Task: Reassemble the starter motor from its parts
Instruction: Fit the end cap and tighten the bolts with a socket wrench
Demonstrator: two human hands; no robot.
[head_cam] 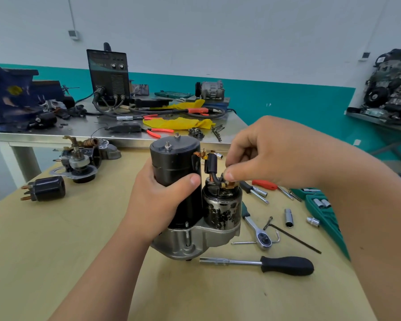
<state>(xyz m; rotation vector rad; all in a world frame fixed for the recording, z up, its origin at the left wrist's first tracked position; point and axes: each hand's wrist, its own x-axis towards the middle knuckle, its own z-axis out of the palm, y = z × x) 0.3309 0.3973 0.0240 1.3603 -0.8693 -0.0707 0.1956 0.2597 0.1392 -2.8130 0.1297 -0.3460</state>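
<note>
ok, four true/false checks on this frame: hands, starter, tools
1. The left hand grips the black motor body. True.
2. The starter lies on its side. False: it stands upright on its grey nose housing.
3. The right hand pinches the brass terminal atop the solenoid. True.
4. The right hand holds the black-handled driver. False: it lies on the table, in front of the starter.

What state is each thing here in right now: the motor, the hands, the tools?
starter motor, upright on the table.
left hand, grips the starter motor.
right hand, pinches the brass terminal atop the solenoid.
ratchet, lying flat, untouched.
black-handled driver, lying flat, untouched.
socket case, open.
</note>
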